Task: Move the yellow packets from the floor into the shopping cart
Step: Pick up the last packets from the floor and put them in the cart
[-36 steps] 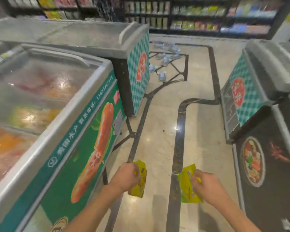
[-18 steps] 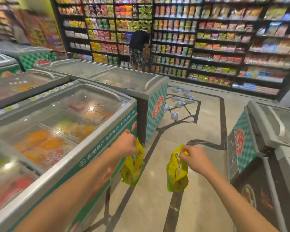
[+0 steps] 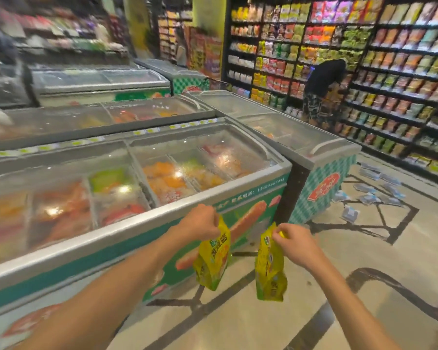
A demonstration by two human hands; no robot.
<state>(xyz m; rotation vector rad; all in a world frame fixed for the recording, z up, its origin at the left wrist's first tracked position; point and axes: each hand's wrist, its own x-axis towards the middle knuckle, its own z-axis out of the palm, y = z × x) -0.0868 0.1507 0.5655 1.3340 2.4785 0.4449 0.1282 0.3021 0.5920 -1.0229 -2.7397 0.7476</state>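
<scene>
I've turned and lifted my gaze over the last second — the floor aisle has given way to the freezer (image 3: pixel 137 223) front and the snack shelves (image 3: pixel 364 72). My left hand (image 3: pixel 200 221) pinches the top edge of one yellow packet (image 3: pixel 213 261), my right hand (image 3: pixel 296 242) pinches another yellow packet (image 3: pixel 269 271); both hang clear of the floor (image 3: pixel 238 319), beside the freezer's front edge. No shopping cart shows yet, so I judge I'm mid-carry — looking for it.
</scene>
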